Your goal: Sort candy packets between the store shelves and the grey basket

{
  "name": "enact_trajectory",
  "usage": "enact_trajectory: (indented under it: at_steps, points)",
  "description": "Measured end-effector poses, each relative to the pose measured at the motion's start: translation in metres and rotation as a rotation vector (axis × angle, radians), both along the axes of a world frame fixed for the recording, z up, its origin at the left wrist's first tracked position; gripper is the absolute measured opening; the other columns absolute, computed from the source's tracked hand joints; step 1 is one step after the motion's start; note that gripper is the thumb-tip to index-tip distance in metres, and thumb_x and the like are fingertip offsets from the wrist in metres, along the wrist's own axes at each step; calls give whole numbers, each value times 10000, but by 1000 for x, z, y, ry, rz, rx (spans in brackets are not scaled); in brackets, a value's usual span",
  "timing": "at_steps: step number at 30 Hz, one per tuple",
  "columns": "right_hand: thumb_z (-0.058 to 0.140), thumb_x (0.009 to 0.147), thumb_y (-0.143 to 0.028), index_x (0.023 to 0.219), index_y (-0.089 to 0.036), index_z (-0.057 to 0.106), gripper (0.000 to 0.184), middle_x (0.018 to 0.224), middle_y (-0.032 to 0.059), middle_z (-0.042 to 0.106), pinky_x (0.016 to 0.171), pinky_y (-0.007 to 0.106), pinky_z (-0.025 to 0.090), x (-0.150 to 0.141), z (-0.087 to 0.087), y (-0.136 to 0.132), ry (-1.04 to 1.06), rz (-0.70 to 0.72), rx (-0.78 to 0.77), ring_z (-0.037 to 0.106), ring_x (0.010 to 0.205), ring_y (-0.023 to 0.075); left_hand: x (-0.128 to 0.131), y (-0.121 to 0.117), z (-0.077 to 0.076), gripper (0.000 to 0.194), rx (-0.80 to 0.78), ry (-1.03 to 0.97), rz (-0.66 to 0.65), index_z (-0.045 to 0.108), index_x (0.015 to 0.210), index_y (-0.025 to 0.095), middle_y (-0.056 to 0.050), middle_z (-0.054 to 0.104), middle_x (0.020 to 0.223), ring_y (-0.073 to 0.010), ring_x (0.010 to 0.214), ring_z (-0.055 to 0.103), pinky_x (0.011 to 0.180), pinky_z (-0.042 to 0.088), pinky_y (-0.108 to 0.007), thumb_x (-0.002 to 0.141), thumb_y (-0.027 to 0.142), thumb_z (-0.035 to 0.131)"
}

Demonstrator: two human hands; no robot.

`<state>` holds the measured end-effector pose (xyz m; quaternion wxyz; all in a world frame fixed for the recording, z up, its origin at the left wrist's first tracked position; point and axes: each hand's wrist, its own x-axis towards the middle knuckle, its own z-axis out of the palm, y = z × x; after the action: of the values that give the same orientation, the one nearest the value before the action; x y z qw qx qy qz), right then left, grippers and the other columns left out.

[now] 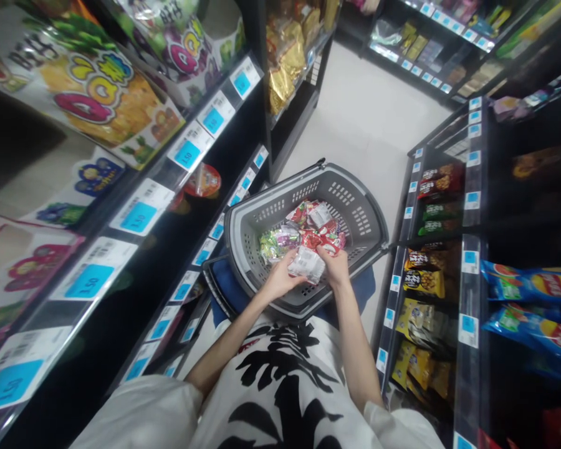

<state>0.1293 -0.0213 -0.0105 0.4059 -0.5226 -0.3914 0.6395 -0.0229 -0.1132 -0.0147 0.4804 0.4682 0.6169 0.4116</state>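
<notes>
A grey shopping basket [308,305] rests on my lap, its inside in view. Over it, my left hand [283,274] and my right hand [335,265] grip a small snack packet [307,265] from its two sides. The packet's pale, silvery back with a printed label faces up. Beneath and beyond it lie several more packets: red ones [325,237] in the middle and a green and purple one [280,242] at the left. My fingertips on the packet's edges are partly hidden.
On the left, a shelf holds large QQ candy bags [93,81] above blue price tags [138,216]. Right-hand shelves carry yellow snack bags [423,282] and blue chip bags [537,282]. A pale floor [369,112] runs ahead between shelves, with gold bags [283,62] at its left.
</notes>
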Motion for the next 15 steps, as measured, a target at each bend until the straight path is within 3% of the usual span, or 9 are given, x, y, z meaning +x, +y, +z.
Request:
enact_trajectory:
  at_steps: [4, 8, 12, 15]
  points:
    - [899, 590, -388, 853, -158, 755, 378, 813, 46, 766, 774, 348, 574, -2, 1, 2, 42, -48, -26, 707, 745, 208, 7, -4, -2, 961, 290, 323, -15, 282, 1561, 212, -166, 300, 1605, -314, 1482, 305, 1214, 288, -497, 713, 54, 705]
    - [914, 567, -371, 886, -165, 745, 416, 837, 49, 767, 787, 373, 585, -3, 5, 5, 104, -39, -102, 718, 767, 230, 16, -12, 5, 978, 419, 602, -118, 282, 1568, 297, -88, 38, 1690, -330, 1554, 54, 1238, 164, -589, 702, -86, 522]
    - [911, 575, -378, 977, -188, 734, 478, 922, 42, 770, 801, 343, 582, 0, 5, 6, 102, 0, -121, 724, 808, 217, 17, -15, 10, 964, 400, 638, -70, 287, 1569, 281, -94, 53, 1689, -356, 1550, 60, 1234, 141, -617, 707, -60, 550]
    - [815, 669, -575, 1043, -203, 718, 537, 1032, 64, 764, 769, 343, 590, 4, 8, 7, 159, 22, -120, 730, 870, 234, 13, -11, 7, 837, 411, 400, -38, 329, 1553, 250, -129, 172, 1663, -316, 1532, 184, 1242, 201, -546, 787, 2, 556]
